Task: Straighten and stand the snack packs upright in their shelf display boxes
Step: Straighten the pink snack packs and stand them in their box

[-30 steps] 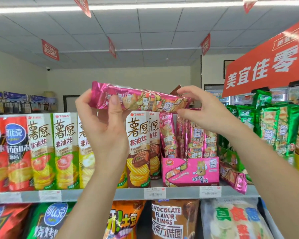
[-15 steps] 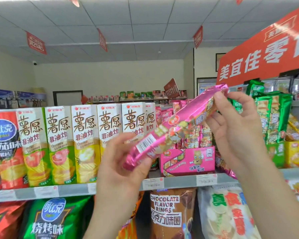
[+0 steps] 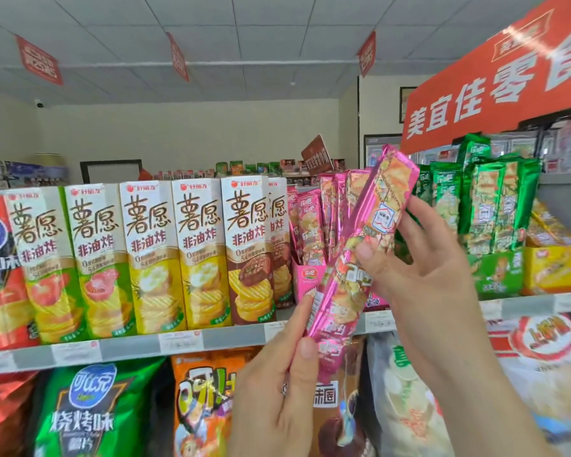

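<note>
- A long, slim pink foil snack pack [image 3: 360, 258] is held in front of the shelf, tilted steeply with its top end up and to the right; the glossy wrapper is crinkled and printed with crackers and a small white house-shaped label.
- The left hand [image 3: 277, 390] pinches the pack's lower end, thumb on the near face and forefinger along its left edge; a ring shows on one finger.
- The right hand [image 3: 419, 268] grips the pack's upper half, thumb pressed on the front and fingers curled round behind.
- A second ago the pack lay nearly level above the boxes; half a second ago it slanted; it now stands much closer to upright, and both hands have kept their hold.
- Behind it, more pink packs [image 3: 314, 222] stand in a pink cardboard display box [image 3: 305, 278] on the grey shelf edge [image 3: 129, 349], which carries white price tags.
- To the left stand tall square cartons [image 3: 248, 249] with the characters 薯愿 and 非油炸, showing ridged chips.
- To the right, green foil packs [image 3: 495, 206] fill a green box, with a yellow box [image 3: 554, 268] beyond.
- A red overhead sign [image 3: 495, 84] reads 美宜佳零 in white.
- Below, soft bags include a green one [image 3: 89, 413] marked 烧烤味.
</note>
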Tool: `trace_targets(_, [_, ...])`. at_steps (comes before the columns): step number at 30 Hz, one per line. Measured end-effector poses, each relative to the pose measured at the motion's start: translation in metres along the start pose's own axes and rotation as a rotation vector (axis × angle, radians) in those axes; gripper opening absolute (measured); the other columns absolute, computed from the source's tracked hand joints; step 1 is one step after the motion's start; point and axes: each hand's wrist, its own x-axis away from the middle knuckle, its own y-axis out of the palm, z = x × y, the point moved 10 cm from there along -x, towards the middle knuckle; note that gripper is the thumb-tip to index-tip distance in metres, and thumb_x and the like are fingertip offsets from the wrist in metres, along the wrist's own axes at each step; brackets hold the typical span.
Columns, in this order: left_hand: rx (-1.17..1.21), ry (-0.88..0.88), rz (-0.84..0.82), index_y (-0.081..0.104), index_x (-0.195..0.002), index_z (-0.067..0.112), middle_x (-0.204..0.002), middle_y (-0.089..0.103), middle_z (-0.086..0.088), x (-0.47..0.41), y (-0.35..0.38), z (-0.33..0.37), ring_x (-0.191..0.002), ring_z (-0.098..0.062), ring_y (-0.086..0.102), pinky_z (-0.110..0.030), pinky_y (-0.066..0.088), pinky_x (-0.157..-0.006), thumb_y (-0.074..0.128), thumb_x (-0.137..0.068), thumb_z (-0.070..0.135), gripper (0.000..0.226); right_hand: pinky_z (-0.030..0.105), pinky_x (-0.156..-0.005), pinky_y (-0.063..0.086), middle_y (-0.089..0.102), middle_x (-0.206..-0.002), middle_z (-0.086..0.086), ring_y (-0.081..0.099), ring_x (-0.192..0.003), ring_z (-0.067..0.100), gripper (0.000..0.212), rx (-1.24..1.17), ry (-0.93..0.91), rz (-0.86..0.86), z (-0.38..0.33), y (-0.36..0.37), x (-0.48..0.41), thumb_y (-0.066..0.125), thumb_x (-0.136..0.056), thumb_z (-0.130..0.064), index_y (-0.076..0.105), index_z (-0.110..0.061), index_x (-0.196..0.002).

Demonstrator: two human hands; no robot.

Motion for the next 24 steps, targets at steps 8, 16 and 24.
trace_targets(8, [0.658,-0.313,-0.251,0.069,-0.116,0.037,-0.117,0.071,-0.003,0.006,0.025,-0.033,-0.105,-0.023,0.069,-0.044,0.054,-0.091,0.094,-0.043,0.051,0.078,0.047,-0.105,0.043,0.064,-0.13,-0.006,0.058,-0.123,0.017,0.073,-0.025,0.044,-0.176,0.018,0.006,0.01,0.083,-0.066,-0.023,0.056,-0.024,-0.134])
trace_targets(16, [0.464,-0.263,-0.056,0.069,-0.088,0.027,-0.084,0.072,-0.004,0.004,0.019,-0.034,-0.072,-0.019,0.067,-0.03,0.057,-0.069,0.079,-0.055,0.049,0.042,0.013,-0.079,0.051,0.065,-0.113,-0.033,0.058,-0.105,-0.016,0.059,-0.094,0.12,-0.238,0.043,0.009,0.03,0.09,-0.061,-0.033,0.066,-0.057,-0.108])
trace_targets(24, [0.321,-0.161,0.145,0.067,-0.086,0.035,-0.073,0.065,0.01,0.0,0.001,-0.027,-0.065,-0.004,0.054,-0.021,0.049,-0.058,0.073,-0.059,0.052,0.033,0.019,-0.077,0.053,0.067,-0.117,-0.023,0.067,-0.099,0.001,0.059,-0.103,0.144,-0.236,0.052,0.011,0.046,0.084,-0.067,-0.017,0.066,-0.052,-0.111])
